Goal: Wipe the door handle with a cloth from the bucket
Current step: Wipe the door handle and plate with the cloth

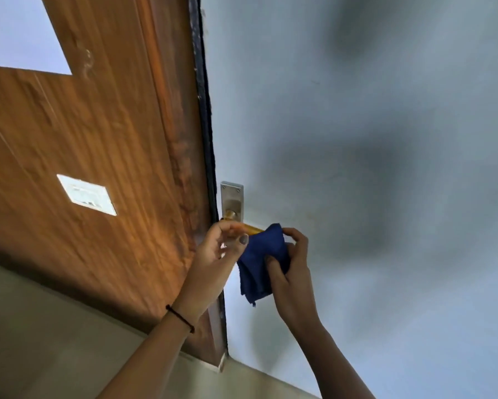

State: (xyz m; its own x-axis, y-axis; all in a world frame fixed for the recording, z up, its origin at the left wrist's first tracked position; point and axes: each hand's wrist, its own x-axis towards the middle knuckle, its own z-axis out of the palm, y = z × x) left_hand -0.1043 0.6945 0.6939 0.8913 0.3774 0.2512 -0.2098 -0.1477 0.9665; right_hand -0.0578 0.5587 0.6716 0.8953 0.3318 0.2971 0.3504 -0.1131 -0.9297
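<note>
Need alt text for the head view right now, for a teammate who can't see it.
The right hand presses a folded blue cloth over the gold door handle, while the left hand grips the handle near its silver backplate. A wood-grain panel stands to the left.

An indoor doorway, home or office I cannot tell: a pale blue door with a metal handle plate on the right, wood-grain panelling with a white switch plate on the left, grey floor near.
</note>
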